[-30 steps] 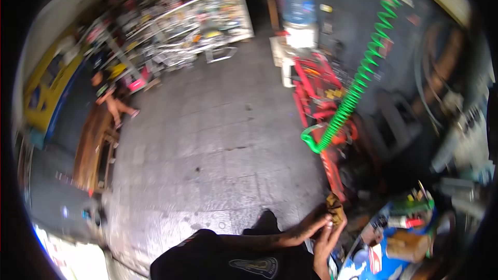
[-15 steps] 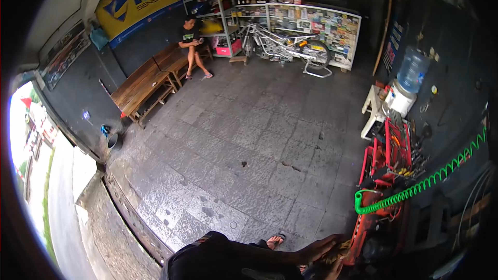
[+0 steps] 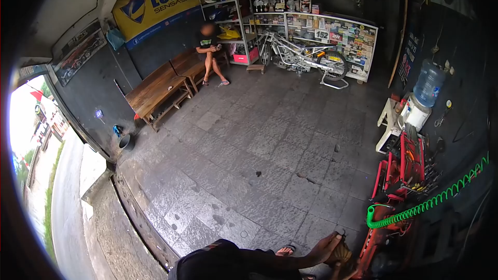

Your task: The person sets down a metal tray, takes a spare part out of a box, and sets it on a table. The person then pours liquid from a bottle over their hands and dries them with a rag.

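At the lower right, my left hand (image 3: pixel 326 249) reaches in from the dark sleeve with its fingers bent together at the top of a small brownish-yellow piece (image 3: pixel 341 253). That piece looks ribbed or folded; its kind is not clear. A thin dark bit shows by the fingertips, too small to name. My right hand (image 3: pixel 346 271) is at the bottom, partly in shadow, and appears closed around the lower side of the same piece. Both hands are just left of a red tool stand (image 3: pixel 369 251).
A green coiled hose (image 3: pixel 430 205) hangs over the red stand. Beyond are a water dispenser (image 3: pixel 416 112), a stripped motorcycle frame (image 3: pixel 306 57), a glass display counter (image 3: pixel 353 36), and a person (image 3: pixel 209 52) seated on a wooden bench (image 3: pixel 158 93). Grey tiles (image 3: pixel 233 150) cover the floor.
The view has shifted, so the room sits lower and further right. My left hand has risen to the piece's top with its fingertips pointing up; more of the brownish-yellow piece shows.
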A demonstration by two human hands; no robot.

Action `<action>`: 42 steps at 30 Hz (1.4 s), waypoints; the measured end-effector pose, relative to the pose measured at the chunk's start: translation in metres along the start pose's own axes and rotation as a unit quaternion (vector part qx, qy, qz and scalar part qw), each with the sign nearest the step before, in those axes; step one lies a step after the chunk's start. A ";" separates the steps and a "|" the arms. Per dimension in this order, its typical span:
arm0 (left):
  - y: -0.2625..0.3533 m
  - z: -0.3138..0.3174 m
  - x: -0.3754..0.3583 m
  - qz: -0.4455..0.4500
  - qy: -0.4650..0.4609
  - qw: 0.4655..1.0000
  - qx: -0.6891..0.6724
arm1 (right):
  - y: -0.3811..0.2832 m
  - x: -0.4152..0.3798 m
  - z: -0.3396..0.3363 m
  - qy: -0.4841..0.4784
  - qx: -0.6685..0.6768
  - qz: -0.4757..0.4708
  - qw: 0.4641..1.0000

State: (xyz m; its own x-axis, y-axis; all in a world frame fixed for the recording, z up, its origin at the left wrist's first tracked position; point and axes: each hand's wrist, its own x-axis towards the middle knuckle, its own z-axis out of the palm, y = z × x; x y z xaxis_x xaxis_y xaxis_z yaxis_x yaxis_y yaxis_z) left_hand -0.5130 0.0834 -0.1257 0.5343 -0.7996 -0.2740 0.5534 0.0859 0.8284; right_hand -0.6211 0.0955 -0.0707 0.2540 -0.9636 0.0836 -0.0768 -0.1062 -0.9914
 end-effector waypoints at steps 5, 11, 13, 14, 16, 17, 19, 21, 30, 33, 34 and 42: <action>-0.001 0.005 -0.009 0.019 0.016 1.000 0.013 | 0.036 -0.011 -0.009 -0.022 -0.132 0.017 0.991; -0.055 -0.001 -0.011 0.045 -0.083 0.978 0.187 | 0.043 0.010 -0.011 0.003 -0.051 0.090 0.995; -0.031 0.001 -0.014 0.001 -0.107 0.976 0.191 | 0.079 0.019 -0.032 -0.043 0.080 0.028 0.996; -0.030 -0.024 -0.015 -0.005 -0.126 0.972 0.198 | 0.056 0.015 -0.025 0.080 0.010 0.068 0.994; -0.026 -0.073 0.005 -0.042 -0.164 0.961 0.219 | 0.029 0.011 -0.026 0.217 0.002 0.124 0.968; -0.028 -0.094 0.030 -0.061 -0.180 0.954 0.231 | 0.029 0.009 -0.039 0.234 -0.085 0.089 0.964; -0.050 -0.155 0.095 -0.092 -0.197 0.942 0.254 | 0.022 0.002 -0.059 0.301 -0.140 0.113 0.937; -0.114 -0.247 0.164 -0.089 -0.209 0.927 0.299 | 0.034 -0.016 -0.082 0.322 -0.076 0.216 0.919; -0.136 -0.363 0.123 -0.441 -0.188 0.701 0.528 | 0.030 -0.142 -0.233 0.697 -0.083 0.041 0.711; -0.139 -0.356 0.104 -0.456 -0.206 0.687 0.527 | -0.033 -0.186 -0.299 0.755 -0.328 -0.044 0.566; -0.140 -0.355 0.100 -0.455 -0.209 0.689 0.524 | -0.050 -0.198 -0.321 0.771 -0.369 -0.078 0.514; -0.150 -0.324 0.122 -0.427 -0.178 0.717 0.521 | -0.044 -0.219 -0.418 0.777 -0.483 -0.073 0.397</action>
State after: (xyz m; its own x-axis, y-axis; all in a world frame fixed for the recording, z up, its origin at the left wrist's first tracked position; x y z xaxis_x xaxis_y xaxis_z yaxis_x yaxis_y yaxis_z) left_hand -0.3241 0.1656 -0.4415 -0.0147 -0.4131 -0.9106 -0.2951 -0.8683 0.3987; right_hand -1.0764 0.2087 -0.0034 -0.5202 0.1629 0.8384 -0.6954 0.4892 -0.5265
